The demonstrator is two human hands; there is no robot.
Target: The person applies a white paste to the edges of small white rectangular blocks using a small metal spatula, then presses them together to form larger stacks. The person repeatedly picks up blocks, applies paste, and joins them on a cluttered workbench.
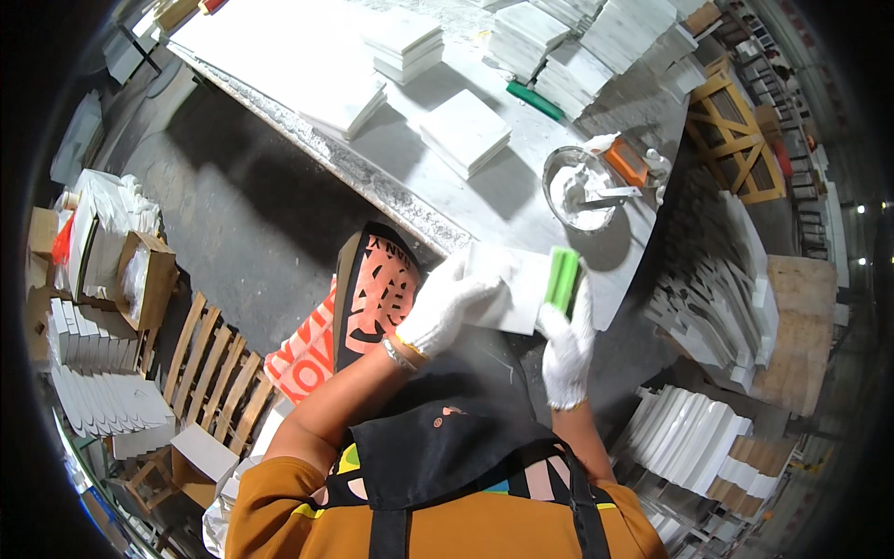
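Observation:
A square white marble-look tile [510,291] is held up at the table's front edge. My left hand [445,306], in a white knit glove, grips it from the left. In my right hand [569,352], gloved the same way, is a bright green grooved block [561,278], placed at the tile's right edge. The fingers behind the block are partly hidden. Beyond the hands, a metal bowl [551,207] of white paste stands on the table with a putty knife [612,194] across it. A short stack of tiles [466,129] lies farther left.
More tile stacks [402,42] stand on the white-dusted table [410,210]. A dark green bar [535,100] and an orange box [627,163] lie near the bowl. Wooden pallet slats [212,359] and cartons [147,279] are on the left; stacked white pieces [684,436] stand on the right.

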